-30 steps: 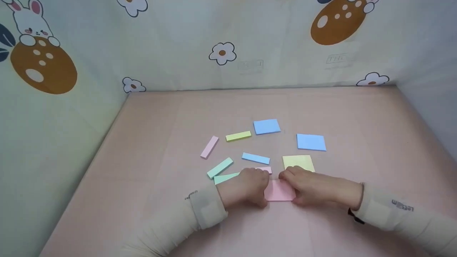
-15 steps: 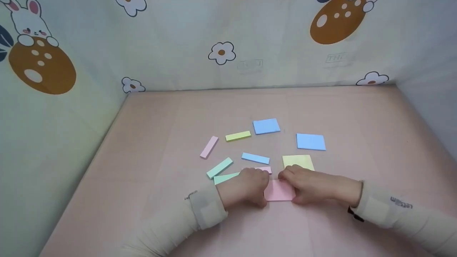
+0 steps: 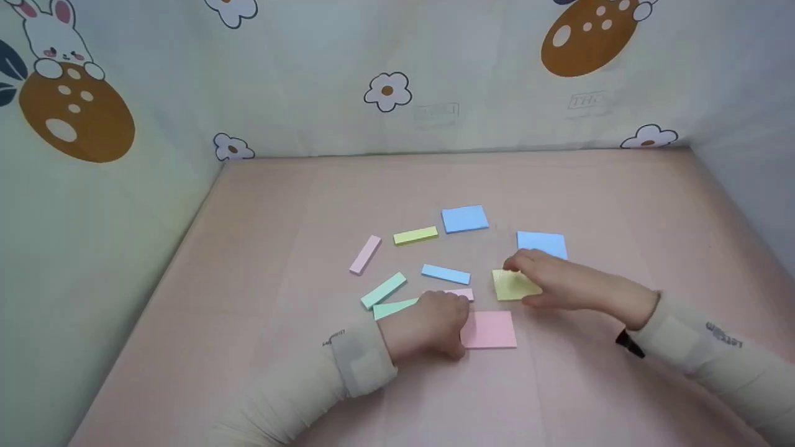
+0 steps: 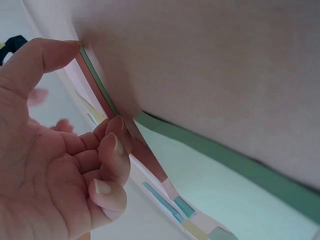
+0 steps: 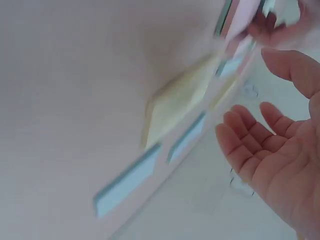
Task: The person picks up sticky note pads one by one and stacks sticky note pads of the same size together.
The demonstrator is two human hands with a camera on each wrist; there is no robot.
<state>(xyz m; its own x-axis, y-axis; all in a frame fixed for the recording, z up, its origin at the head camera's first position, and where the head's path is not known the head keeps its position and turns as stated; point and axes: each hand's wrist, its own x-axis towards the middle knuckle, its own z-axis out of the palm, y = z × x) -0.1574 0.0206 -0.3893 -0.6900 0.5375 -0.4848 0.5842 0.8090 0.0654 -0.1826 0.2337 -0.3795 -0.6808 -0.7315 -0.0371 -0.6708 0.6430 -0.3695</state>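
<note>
My left hand (image 3: 428, 323) holds the left side of a pink sticky note pad (image 3: 494, 329), its thumb at the near corner and fingertips at the far one. A green layer (image 4: 101, 85) shows under the pink in the left wrist view, edges lined up. Above and around a yellow sticky note pad (image 3: 512, 287) hovers my right hand (image 3: 571, 282), fingers spread and partly covering it. In the right wrist view a gap separates that hand from the yellow pad (image 5: 180, 100), and nothing is in its grasp. A green strip (image 3: 392, 308) is partly hidden behind the left hand.
Two blue pads (image 3: 464, 218) lie farther back, one partly behind the right hand. Narrow strips are scattered left and centre: pink (image 3: 365, 254), yellow (image 3: 415, 236), blue (image 3: 445, 274) and green (image 3: 383, 290). Another pink strip (image 3: 463, 294) sits beside the left knuckles. Printed cloth walls enclose the table.
My right hand has let go of the pink pad's right side and moved up and right to the yellow pad. The left hand has stayed in place.
</note>
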